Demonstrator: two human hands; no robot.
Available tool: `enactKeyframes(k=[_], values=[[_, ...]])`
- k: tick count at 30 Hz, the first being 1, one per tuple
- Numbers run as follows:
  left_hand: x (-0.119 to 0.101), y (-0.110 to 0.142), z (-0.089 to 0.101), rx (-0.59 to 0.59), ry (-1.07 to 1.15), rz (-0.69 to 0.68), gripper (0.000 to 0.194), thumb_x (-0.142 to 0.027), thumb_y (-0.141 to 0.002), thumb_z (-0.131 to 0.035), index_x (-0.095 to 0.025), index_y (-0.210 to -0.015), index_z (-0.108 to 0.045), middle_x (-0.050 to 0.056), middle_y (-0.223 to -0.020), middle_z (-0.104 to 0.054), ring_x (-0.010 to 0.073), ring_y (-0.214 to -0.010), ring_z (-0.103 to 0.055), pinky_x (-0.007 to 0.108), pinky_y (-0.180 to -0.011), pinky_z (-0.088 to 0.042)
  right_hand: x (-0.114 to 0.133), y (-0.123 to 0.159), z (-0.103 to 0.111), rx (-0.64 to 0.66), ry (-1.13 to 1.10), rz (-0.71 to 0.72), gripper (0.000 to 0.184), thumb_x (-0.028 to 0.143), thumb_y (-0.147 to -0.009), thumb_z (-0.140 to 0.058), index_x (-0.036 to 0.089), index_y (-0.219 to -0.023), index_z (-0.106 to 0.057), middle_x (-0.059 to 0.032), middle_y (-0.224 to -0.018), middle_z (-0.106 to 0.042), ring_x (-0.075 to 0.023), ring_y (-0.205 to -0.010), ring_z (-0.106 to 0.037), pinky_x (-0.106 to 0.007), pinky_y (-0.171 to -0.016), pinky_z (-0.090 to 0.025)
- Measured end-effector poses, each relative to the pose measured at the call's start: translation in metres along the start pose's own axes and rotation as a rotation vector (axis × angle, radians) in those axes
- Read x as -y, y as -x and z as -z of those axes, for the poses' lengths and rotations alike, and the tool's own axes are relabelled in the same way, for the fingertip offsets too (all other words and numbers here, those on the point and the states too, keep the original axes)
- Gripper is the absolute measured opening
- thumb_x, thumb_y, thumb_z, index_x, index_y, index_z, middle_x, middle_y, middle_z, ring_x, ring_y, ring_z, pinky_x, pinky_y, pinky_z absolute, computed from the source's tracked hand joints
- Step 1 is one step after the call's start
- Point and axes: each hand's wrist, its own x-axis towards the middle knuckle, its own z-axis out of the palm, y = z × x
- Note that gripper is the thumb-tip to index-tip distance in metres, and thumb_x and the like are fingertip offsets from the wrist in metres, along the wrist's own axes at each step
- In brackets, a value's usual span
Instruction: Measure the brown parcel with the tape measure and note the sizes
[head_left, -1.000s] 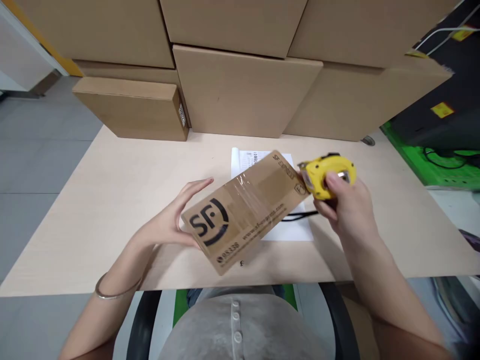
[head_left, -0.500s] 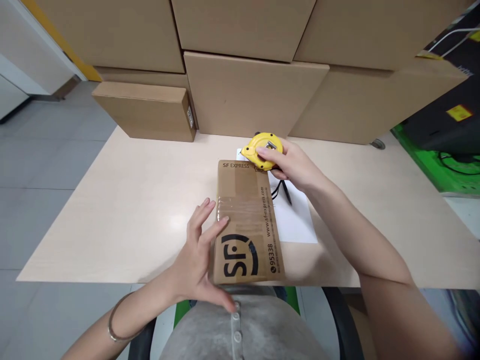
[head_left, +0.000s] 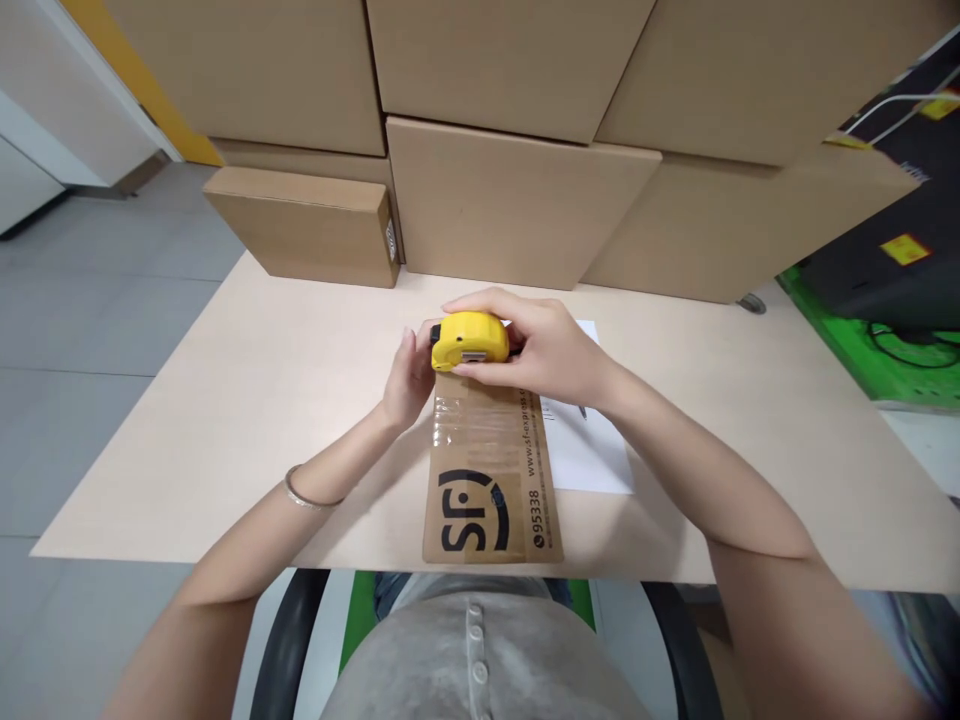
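A yellow tape measure [head_left: 471, 338] is over the far end of a brown SF Express parcel box [head_left: 480, 455]. My right hand [head_left: 544, 345] is closed around the tape measure, thumb on the near side and fingers over the far side. Close against its left end, by the black tip, is my left hand [head_left: 411, 375], with fingers bent in at the box's far left corner. Some of those fingertips are hidden behind the tape measure. No drawn-out blade can be seen. The box lies flat, its short near side by the table's front edge.
A white paper sheet [head_left: 592, 450] lies partly under the box, with a dark pen [head_left: 582, 411] on it. A smaller carton [head_left: 307, 235] stands at the back left. Large cartons [head_left: 510, 200] line the table's [head_left: 315, 400] back. Black equipment [head_left: 877, 250] stands at the right.
My right hand has brought the tape measure left and slightly nearer, turning it. My left hand has moved from the box's near left side up to the tape measure, its spread fingers closing in.
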Motion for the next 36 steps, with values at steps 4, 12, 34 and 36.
enactKeyframes(k=[4, 12, 34, 36], values=[[0.01, 0.002, 0.007, -0.032, 0.022, 0.014, 0.04, -0.063, -0.092, -0.059, -0.025, -0.102, -0.069, 0.006, -0.108, -0.073, 0.0333, -0.117, -0.066, 0.051, -0.103, -0.052, 0.004, -0.002, 0.002, 0.031, 0.104, -0.015, 0.041, 0.031, -0.087, -0.078, 0.026, -0.127, -0.071, -0.0051, -0.127, -0.078, -0.0228, -0.105, -0.073, -0.036, -0.092, -0.056], [0.015, -0.003, 0.015, 0.074, -0.019, 0.002, 0.031, -0.055, -0.085, -0.071, -0.029, -0.102, -0.066, 0.002, -0.109, -0.067, 0.0263, -0.103, -0.065, 0.043, -0.09, -0.053, 0.004, 0.036, 0.042, -0.011, 0.184, -0.188, 0.046, 0.041, -0.086, -0.083, 0.027, -0.129, -0.074, -0.0051, -0.123, -0.079, -0.0225, -0.093, -0.073, -0.034, -0.078, -0.059], [0.007, -0.002, 0.011, 0.065, 0.028, 0.04, 0.03, -0.052, -0.079, -0.078, -0.029, -0.096, -0.072, 0.002, -0.106, -0.067, 0.0245, -0.099, -0.064, 0.037, -0.082, -0.053, 0.003, 0.071, 0.061, -0.098, 0.107, -0.318, 0.039, 0.042, -0.082, -0.085, 0.026, -0.117, -0.074, -0.007, -0.116, -0.076, -0.0258, -0.091, -0.073, -0.038, -0.071, -0.061], [0.009, -0.001, 0.01, 0.043, 0.033, 0.034, 0.028, -0.049, -0.08, -0.075, -0.028, -0.098, -0.073, 0.002, -0.107, -0.068, 0.0252, -0.102, -0.064, 0.037, -0.084, -0.053, 0.008, 0.058, 0.052, -0.081, 0.171, -0.264, 0.04, 0.042, -0.084, -0.083, 0.025, -0.119, -0.073, -0.0075, -0.116, -0.077, -0.0263, -0.091, -0.072, -0.038, -0.072, -0.058]])
